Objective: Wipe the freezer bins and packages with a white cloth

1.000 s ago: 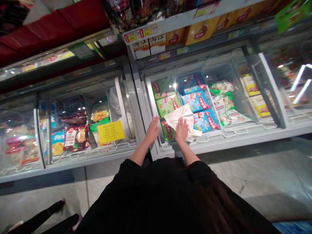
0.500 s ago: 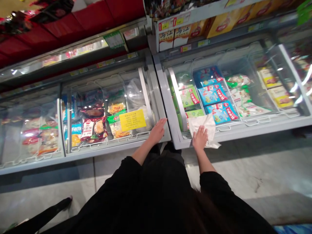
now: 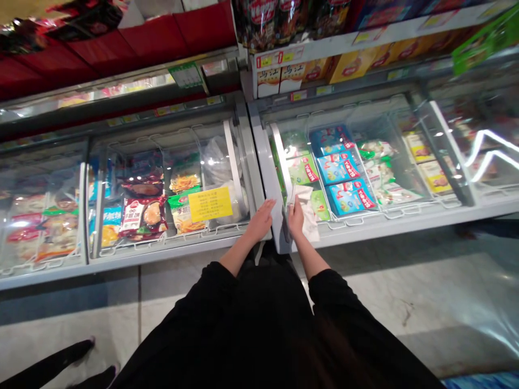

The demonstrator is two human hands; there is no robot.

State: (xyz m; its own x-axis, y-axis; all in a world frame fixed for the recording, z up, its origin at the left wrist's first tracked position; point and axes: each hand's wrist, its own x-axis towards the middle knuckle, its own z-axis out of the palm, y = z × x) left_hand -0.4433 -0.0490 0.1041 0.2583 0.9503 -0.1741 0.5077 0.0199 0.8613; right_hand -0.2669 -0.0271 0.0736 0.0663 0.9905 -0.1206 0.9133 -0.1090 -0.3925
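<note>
While the right hand (image 3: 295, 219) presses a white cloth (image 3: 305, 210) against the glass lid (image 3: 365, 156) of the right freezer, fingers seemingly curled on it, the left hand (image 3: 261, 219) lies flat, fingers open, on the grey frame (image 3: 253, 162) between the freezers; blue packets (image 3: 344, 181) show beneath the glass.

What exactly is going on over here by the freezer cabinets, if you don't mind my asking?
A person in black sleeves stands at two glass-topped chest freezers. The right hand presses a white cloth against the glass lid of the right-hand freezer, at its near left corner, above green and blue frozen-food packs. The left hand lies flat on the grey frame between the two cabinets, holding nothing.
</note>
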